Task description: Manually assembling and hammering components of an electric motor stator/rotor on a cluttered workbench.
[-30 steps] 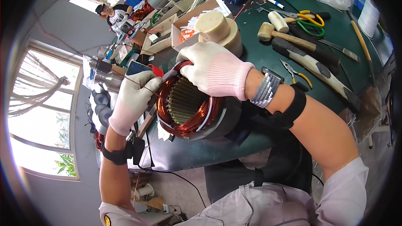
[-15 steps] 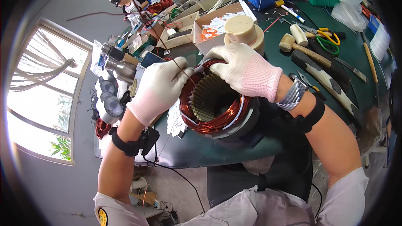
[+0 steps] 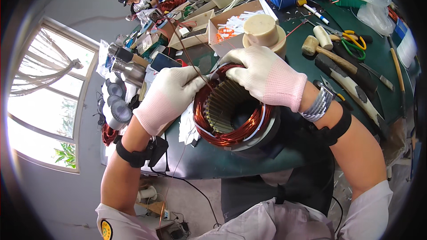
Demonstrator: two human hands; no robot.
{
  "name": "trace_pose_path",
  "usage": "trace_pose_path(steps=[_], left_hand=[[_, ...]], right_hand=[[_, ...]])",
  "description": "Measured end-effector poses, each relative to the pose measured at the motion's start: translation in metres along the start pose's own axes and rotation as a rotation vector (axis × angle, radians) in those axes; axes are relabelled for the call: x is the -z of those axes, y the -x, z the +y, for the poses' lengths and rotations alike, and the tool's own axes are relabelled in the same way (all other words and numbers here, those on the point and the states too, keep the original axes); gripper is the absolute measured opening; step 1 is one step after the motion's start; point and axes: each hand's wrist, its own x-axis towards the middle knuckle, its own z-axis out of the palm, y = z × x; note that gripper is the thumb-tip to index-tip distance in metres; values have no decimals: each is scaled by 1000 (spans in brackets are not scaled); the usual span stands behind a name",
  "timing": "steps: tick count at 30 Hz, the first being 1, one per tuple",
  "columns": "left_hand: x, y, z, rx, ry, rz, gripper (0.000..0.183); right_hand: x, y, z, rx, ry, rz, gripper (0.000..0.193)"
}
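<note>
A motor stator point(image 3: 231, 139) wound with copper wire stands on the green table in front of me, its round bore facing up. White sleeving strips lie among its windings. My left hand point(image 3: 174, 90), in a white and pink knit glove, pinches a dark reddish-brown wire point(image 3: 184, 49) at the stator's upper left rim; the wire's long end rises up and left. My right hand point(image 3: 262, 73), gloved alike, has its fingers closed on the coil bundle point(image 3: 226, 69) at the far rim. What lies under its fingertips is partly hidden.
Behind the stator are a stepped cream cylinder point(image 3: 260, 30) and a cardboard box point(image 3: 213, 24) of white strips. Mallets point(image 3: 310, 45), green-handled scissors point(image 3: 353, 50) and pliers point(image 3: 331, 89) lie to the right. Steel flasks point(image 3: 126, 69) stand left; a person point(image 3: 141, 3) sits beyond.
The stator and both hands appear slightly further right in the picture, as do the tools and boxes. The wire's raised end has swung a little. Both hands keep their grips.
</note>
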Motion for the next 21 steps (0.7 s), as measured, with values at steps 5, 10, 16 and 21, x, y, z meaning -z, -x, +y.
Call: trace_pose_path(steps=[5,10,16,21], left_hand=[[6,-3,1,199,197,-126,30],[16,-10,14,287,134,-214,31],[16,-18,15,22,-303,-178,33],[16,-16,7,66,-115,-201,32]], right_hand=[[-2,-2,5,13,54,-94,22],[1,-3,2,34,62,-69,22],[-1,-6,6,106,138,-100,23],[2,-8,3,17,13,-97,22]])
